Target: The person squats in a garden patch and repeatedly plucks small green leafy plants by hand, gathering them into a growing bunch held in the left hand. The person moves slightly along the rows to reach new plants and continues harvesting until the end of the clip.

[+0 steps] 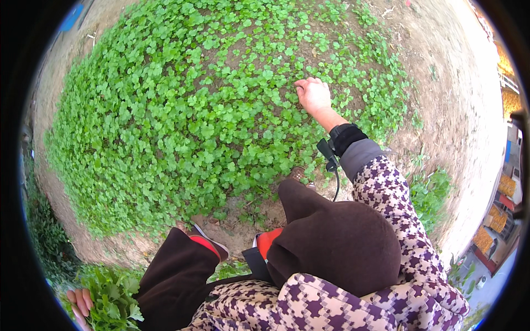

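Dirt [436, 121] flanks greens [165, 110] (roomier rightward).

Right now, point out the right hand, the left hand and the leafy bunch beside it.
Right hand [315, 95]: head view, back of the hand.
Left hand [81, 302]: head view, on the fingers.
Leafy bunch [113, 302]: head view, middle leaves.

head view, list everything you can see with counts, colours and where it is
Low leafy plants: too many to count, green, across the middle
Leafy bunch: one, green, bottom left
Bare soil: one stretch, brown, around the plants
Dark foliage: one clump, green, left edge
Yellow patches: several, yellow, right edge
Blue thing: one, blue, top left edge, unclear
Strapped device: one, black, by right cuff
Shoes: two, brown, below centre
Trousers: one pair, dark brown, bottom centre
Coat: one, purple and cream, lower right
Left hand: one, bare, gripping the bunch
Right hand: one, bare, at the plants
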`<state>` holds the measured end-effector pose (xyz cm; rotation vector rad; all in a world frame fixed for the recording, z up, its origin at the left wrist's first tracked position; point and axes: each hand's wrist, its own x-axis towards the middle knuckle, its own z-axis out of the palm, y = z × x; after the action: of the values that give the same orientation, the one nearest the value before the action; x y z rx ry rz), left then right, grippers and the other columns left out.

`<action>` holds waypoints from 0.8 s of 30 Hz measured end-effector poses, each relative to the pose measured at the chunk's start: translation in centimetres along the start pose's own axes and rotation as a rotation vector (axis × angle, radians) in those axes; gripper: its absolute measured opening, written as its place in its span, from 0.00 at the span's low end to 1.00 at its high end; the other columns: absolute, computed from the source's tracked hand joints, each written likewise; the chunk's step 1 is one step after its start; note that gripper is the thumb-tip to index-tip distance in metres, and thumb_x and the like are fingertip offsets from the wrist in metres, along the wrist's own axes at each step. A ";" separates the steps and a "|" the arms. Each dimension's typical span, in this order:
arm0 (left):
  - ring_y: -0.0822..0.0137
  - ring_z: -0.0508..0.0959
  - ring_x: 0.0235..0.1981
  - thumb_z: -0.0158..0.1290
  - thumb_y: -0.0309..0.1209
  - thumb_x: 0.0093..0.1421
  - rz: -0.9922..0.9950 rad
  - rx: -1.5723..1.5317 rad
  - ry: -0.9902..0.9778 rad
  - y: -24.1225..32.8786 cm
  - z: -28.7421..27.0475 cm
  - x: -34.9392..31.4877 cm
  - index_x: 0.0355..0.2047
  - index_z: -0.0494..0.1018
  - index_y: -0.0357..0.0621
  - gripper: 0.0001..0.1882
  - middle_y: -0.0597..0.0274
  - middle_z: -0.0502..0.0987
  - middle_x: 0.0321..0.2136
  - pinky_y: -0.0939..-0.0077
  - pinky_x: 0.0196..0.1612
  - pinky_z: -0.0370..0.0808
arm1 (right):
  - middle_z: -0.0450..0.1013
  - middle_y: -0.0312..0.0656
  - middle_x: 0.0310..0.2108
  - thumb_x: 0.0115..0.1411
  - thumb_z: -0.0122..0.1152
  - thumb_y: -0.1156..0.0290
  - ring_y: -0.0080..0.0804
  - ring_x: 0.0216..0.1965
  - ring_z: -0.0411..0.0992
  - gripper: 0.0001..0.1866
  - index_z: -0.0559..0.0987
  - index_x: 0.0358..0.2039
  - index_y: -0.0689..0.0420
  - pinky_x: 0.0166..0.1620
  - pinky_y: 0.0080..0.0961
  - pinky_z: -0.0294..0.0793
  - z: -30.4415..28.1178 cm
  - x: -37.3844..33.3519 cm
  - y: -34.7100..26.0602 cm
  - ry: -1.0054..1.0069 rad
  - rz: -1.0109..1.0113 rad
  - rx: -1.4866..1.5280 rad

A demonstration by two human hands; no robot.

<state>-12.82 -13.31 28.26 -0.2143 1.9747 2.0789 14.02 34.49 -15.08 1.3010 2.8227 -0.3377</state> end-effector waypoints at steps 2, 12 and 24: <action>0.74 0.66 0.39 0.42 0.33 0.68 -0.052 -0.034 -0.193 0.2 -0.9 0.6 0.55 0.63 0.38 0.18 0.69 0.63 0.33 0.77 0.50 0.63 | 0.74 0.36 0.32 0.56 0.57 0.62 0.36 0.41 0.71 0.08 0.82 0.35 0.44 0.45 0.36 0.67 0.0 0.2 -0.3 0.008 -0.008 0.000; 0.74 0.65 0.38 0.42 0.33 0.68 -0.023 0.019 -0.117 0.7 -3.5 0.8 0.54 0.63 0.37 0.17 0.69 0.62 0.33 0.76 0.51 0.62 | 0.74 0.38 0.34 0.53 0.60 0.59 0.37 0.44 0.70 0.11 0.83 0.36 0.44 0.47 0.36 0.66 -0.2 1.4 -1.2 -0.049 0.016 -0.093; 0.73 0.68 0.44 0.41 0.33 0.68 -0.004 0.088 0.052 0.8 -2.6 0.7 0.57 0.62 0.36 0.19 0.68 0.66 0.38 0.77 0.55 0.62 | 0.73 0.37 0.32 0.53 0.59 0.61 0.36 0.42 0.71 0.08 0.83 0.31 0.44 0.46 0.37 0.64 0.3 2.1 -1.0 -0.054 -0.048 -0.136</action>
<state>-13.93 -15.84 28.69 -0.2573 2.0885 1.9983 11.91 35.37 -15.38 1.1821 2.7806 -0.1751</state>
